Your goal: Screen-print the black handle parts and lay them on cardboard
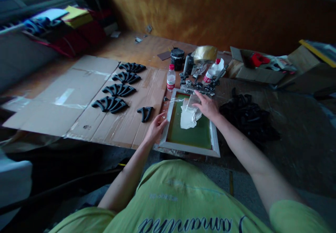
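Observation:
A silkscreen frame (189,150) with a pale metal rim and green mesh lies in front of me. White paste (189,118) is spread in a thick patch on its mesh. My right hand (207,107) reaches over the upper part of the screen, thumb and fingers closed on a pale, flat scraper (193,101) at the paste's top edge. By the left rail of the frame is my left hand (156,127), its fingers loosely bent and apart; whether they touch the rail I cannot tell. A black triangular handle-like part (145,114) lies on the cardboard to its left.
Several rows of similar black parts (111,104) lie on flattened cardboard (70,82). A dark pile (246,117) is on the right. Behind the screen are a metal clamp (196,86), red-capped bottles (171,78), a black tub (177,58) and a tape roll (205,53). An open carton (256,72) stands back right.

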`<state>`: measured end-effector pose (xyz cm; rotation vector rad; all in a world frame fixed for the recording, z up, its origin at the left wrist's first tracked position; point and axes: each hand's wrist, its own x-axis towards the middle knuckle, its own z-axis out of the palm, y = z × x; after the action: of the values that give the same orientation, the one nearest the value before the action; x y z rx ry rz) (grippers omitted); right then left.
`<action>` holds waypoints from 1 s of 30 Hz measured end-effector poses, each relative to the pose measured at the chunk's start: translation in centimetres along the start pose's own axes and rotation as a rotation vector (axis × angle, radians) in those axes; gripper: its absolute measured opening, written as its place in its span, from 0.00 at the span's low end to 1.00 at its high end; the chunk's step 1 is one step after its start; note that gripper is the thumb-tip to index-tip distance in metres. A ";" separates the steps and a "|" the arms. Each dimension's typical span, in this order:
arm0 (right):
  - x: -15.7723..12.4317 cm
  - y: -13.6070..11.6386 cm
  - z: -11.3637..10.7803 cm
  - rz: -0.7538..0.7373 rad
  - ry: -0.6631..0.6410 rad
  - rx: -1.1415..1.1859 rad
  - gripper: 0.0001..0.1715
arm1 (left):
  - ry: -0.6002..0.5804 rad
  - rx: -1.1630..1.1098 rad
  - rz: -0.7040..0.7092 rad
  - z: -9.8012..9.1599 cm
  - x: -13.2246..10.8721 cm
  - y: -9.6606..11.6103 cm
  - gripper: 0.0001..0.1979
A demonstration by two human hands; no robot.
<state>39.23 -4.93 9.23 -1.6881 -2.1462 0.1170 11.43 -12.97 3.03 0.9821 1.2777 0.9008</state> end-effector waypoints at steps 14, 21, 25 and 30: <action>-9.3 4.1 6.6 0.036 -0.125 -0.108 0.16 | 0.056 -0.151 0.476 4.0 3.7 15.5 0.27; -9.7 -2.2 6.7 0.269 -0.157 -0.109 0.14 | -0.227 -0.020 -0.098 6.6 -0.5 6.1 0.32; -10.6 -6.6 6.7 0.020 -0.050 0.054 0.14 | -0.204 -0.123 -0.230 7.6 -2.5 0.9 0.29; -11.4 0.4 4.8 0.107 -0.090 0.099 0.17 | 0.144 -0.023 -0.148 1.8 1.3 -0.3 0.26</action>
<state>40.00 -14.77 1.78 -1.7699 -2.0765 0.3306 13.38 -11.97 2.39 0.8041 1.4393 0.8813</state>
